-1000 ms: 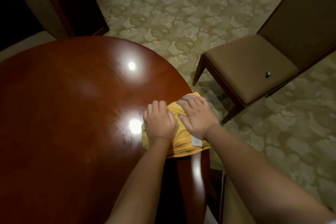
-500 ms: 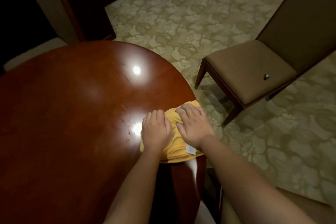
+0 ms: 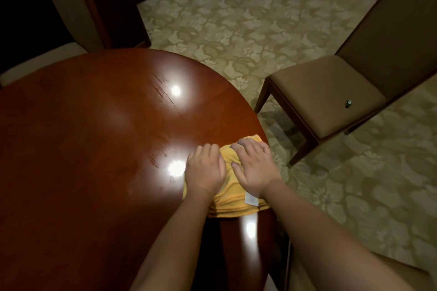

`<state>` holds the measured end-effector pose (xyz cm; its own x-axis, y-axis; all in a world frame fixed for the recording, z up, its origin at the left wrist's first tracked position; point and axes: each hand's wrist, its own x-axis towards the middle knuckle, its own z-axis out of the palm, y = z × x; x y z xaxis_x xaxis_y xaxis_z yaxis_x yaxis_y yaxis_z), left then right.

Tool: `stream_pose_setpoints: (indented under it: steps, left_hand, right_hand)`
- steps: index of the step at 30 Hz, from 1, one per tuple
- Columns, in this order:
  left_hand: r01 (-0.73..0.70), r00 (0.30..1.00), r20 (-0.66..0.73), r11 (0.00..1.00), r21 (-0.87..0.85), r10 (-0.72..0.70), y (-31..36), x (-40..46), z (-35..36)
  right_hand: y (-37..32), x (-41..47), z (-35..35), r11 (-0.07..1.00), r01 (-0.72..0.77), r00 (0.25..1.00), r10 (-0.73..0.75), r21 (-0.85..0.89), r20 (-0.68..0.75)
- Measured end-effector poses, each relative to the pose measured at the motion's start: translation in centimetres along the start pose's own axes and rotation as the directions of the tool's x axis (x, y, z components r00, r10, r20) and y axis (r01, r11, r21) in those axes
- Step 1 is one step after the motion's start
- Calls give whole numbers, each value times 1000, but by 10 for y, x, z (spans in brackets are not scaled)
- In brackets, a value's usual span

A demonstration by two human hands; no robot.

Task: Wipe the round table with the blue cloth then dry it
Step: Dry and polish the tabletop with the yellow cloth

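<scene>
Tabletop [image 3: 94,149]: round, dark red-brown polished wood, filling the left and centre of the frame. Three bright light reflections show on its surface, with scuff streaks beside the upper one and small marks by the middle one.

Cloth [image 3: 233,194]: yellow, bunched and folded, lying on the tabletop at its right edge, right of centre and slightly low in the frame. A small white tag [image 3: 251,200] shows on its near right side. No blue cloth is seen in this view.

Left hand [image 3: 205,168]: palm down on the left part of the cloth, fingers together and bent at the tips over the cloth's far edge. Grip pressing flat on the cloth; whether the fingertips pinch fabric cannot be told.

Right hand [image 3: 254,165]: palm down on the right part of the cloth, just beside the left hand, fingers slightly spread and curved, thumb laid inward on a raised fold of cloth between the two hands. Grip pressing down, not closed around the fabric.

Both forearms enter from the lower edge of the frame.

Chair [image 3: 331,97]: brown upholstered with dark wood legs, at right of frame, apart from the tabletop, standing on a pale patterned carpet [image 3: 236,19]. A small dark object [image 3: 348,103] rests on its seat; identity unclear.
</scene>
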<state>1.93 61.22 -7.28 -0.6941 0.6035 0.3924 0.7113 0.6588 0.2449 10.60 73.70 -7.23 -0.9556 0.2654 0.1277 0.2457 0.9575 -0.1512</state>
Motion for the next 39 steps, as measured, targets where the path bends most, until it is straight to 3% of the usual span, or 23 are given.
stream_pose_setpoints:
  steps: [5,11,15,21,27,32,39]
  left_hand:
    - [43,998,-38,999,25,-42,-14,56,24]
    - [118,990,-87,993,31,-115,-32,130,56]
    - [140,986,-105,985,100,-130,-35,137,60]
    - [194,980,-60,978,83,-189,-22,108,42]
    - [200,980,-3,979,36,-200,5,37,13]
    - [197,979,58,978,-64,-194,15,-11,-5]
    - [156,986,72,987,-35,-153,11,-4,0]
  right_hand:
    - [23,64,8,999,40,998,-38,35,-55]
    - [49,149,18,995,57,998,-55,78,-29]
    - [51,161,17,992,85,996,-85,94,-6]
    - [45,136,10,991,107,994,-107,86,-3]
    - [25,53,-2,993,96,995,-96,75,-4]
    - [9,0,-9,996,78,994,-80,38,70]
    - [11,2,-6,995,86,995,-88,54,53]
